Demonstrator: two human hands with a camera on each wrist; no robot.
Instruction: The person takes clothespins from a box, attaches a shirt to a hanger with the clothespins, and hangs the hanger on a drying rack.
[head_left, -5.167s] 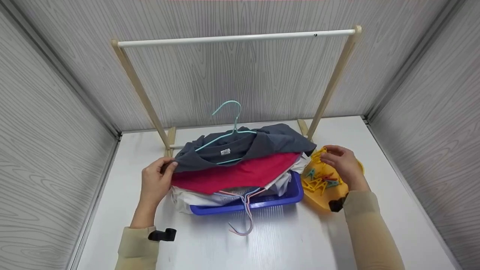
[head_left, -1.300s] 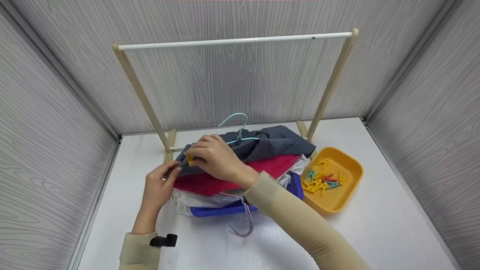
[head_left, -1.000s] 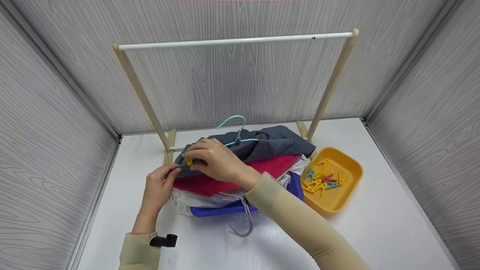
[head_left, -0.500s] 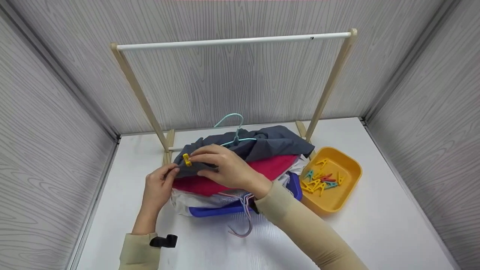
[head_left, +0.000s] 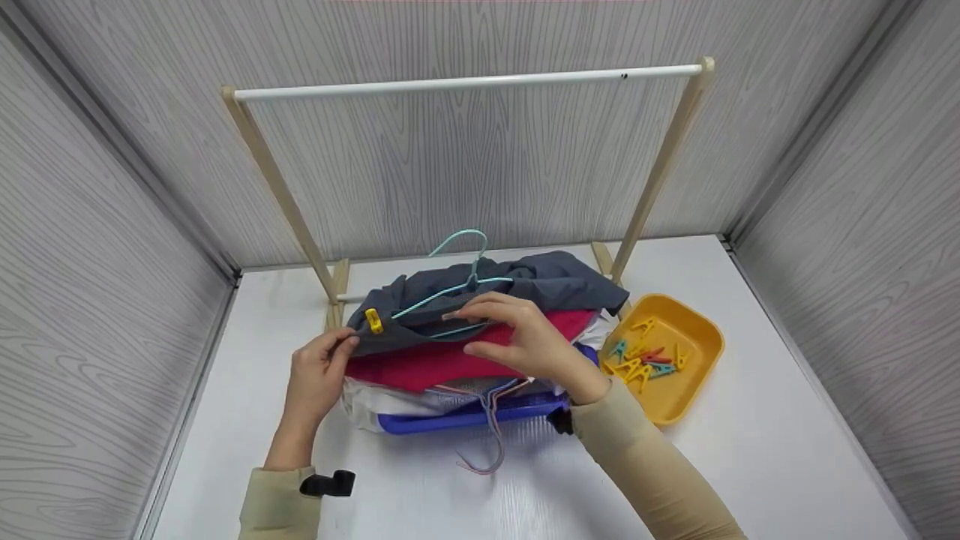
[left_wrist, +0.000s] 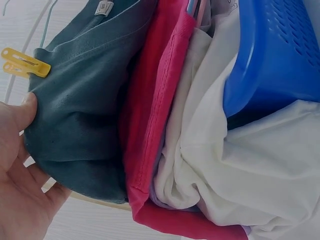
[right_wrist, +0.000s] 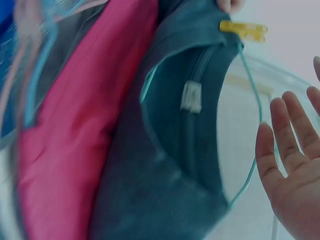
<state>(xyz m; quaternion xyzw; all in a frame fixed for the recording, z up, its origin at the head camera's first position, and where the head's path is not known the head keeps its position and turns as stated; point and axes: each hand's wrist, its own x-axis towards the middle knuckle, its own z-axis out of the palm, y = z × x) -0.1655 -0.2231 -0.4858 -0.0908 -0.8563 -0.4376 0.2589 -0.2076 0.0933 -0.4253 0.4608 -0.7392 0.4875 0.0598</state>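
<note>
Dark shirt [left_wrist: 82,110], pegged edge [left_wrist: 39,84], right fingers [right_wrist: 285,127] clear

You have a matt cloth shirt [head_left: 555,279], smooth plastic clip [head_left: 374,321], plastic basket [head_left: 420,424] and tub [head_left: 671,399], matt wood posts [head_left: 657,180], smooth, slightly glossy rod [head_left: 465,83].

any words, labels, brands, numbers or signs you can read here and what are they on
No text is readable.
White label inside the dark grey garment's neckline: too blurred.
Marks on the pale cloth by the blue basket's rim: too small to tell.
</note>
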